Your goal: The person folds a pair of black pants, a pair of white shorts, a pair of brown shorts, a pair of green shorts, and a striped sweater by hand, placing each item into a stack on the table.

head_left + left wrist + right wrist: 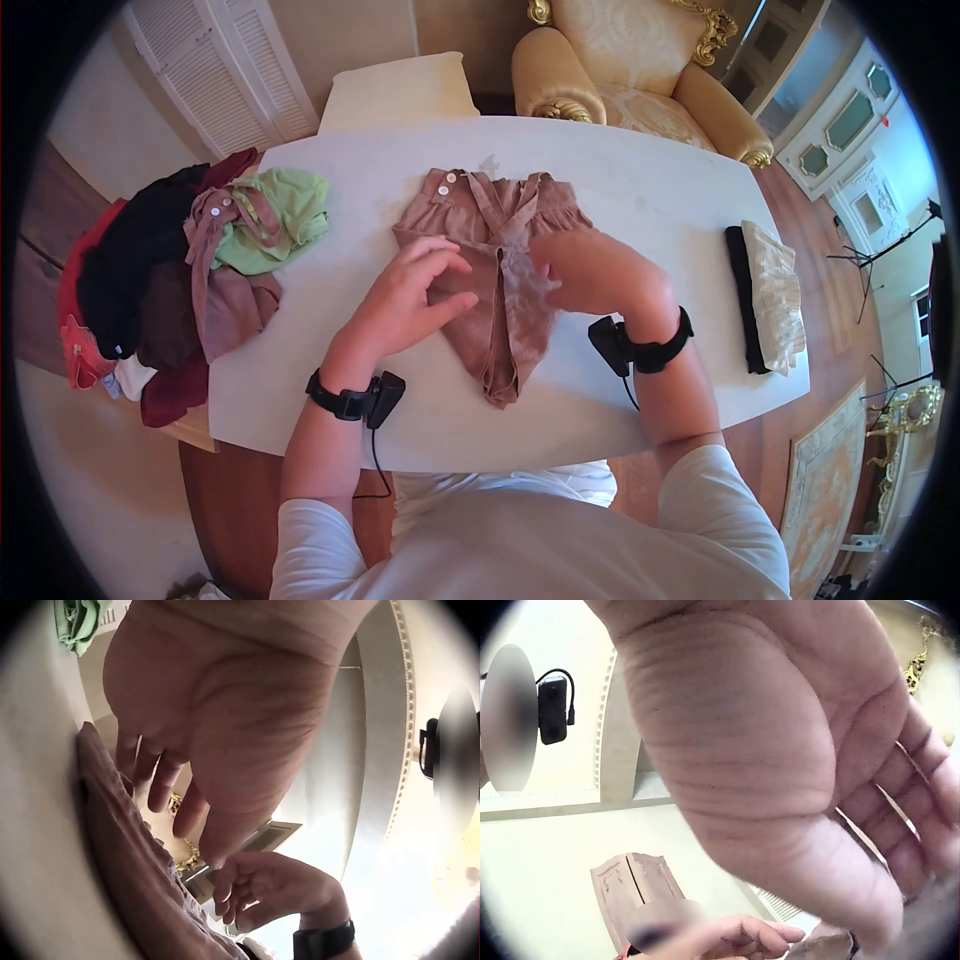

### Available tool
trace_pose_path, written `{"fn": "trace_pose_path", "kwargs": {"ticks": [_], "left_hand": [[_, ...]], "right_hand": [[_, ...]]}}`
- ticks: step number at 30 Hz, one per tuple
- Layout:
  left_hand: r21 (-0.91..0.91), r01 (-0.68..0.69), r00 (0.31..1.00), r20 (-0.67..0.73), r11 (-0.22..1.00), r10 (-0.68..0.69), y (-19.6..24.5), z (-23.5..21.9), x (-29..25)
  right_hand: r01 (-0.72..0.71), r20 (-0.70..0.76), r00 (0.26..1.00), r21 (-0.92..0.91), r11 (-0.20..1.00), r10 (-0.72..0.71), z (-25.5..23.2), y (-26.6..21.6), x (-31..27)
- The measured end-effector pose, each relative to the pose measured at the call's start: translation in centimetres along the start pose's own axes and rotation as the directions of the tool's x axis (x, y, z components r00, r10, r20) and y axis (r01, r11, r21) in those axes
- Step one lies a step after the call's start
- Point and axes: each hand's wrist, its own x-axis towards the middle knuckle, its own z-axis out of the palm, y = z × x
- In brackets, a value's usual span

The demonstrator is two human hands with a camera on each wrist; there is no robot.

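Observation:
A pair of brown suspender shorts (497, 300) lies on the white table, straps crossed at the top and two pale buttons on the waistband's left. The legs lie together and taper to a point toward the person. My left hand (405, 300) is over the left side of the shorts, fingers loosely bent, nothing in it. Over the right side hovers my right hand (600, 275), blurred in the head view. Its palm (735, 735) and extended fingers show in the right wrist view. From the left wrist the brown cloth (135, 855) appears just below the fingers.
At the table's left edge is a heap of clothes, with a black garment (135, 260), a green one (285, 215) and a brown one (235, 310). A folded cream garment (773, 295) and a black one (742, 300) lie at the right. Behind stands a gold armchair (560, 75).

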Motion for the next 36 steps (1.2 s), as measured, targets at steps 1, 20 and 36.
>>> {"fn": "trace_pose_path", "kwargs": {"ticks": [1, 20, 36], "left_hand": [[-0.01, 0.024, 0.998, 0.06, 1.0, -0.024, 0.2, 0.1, -0.1], [0.004, -0.049, 0.92, 0.389, 0.999, 0.044, 3.1, 2.6, -1.2], [-0.112, -0.047, 0.889, 0.448, 0.993, 0.092, 2.0, 3.2, -1.2]], "right_hand": [[0.028, 0.052, 0.998, -0.019, 0.999, -0.027, 0.3, -0.2, 0.0], [-0.012, -0.112, 0.994, 0.0, 1.0, 0.012, 4.5, 0.5, 3.7], [-0.01, -0.414, 0.909, 0.083, 0.996, 0.043, 4.2, 1.3, 4.0]]}}
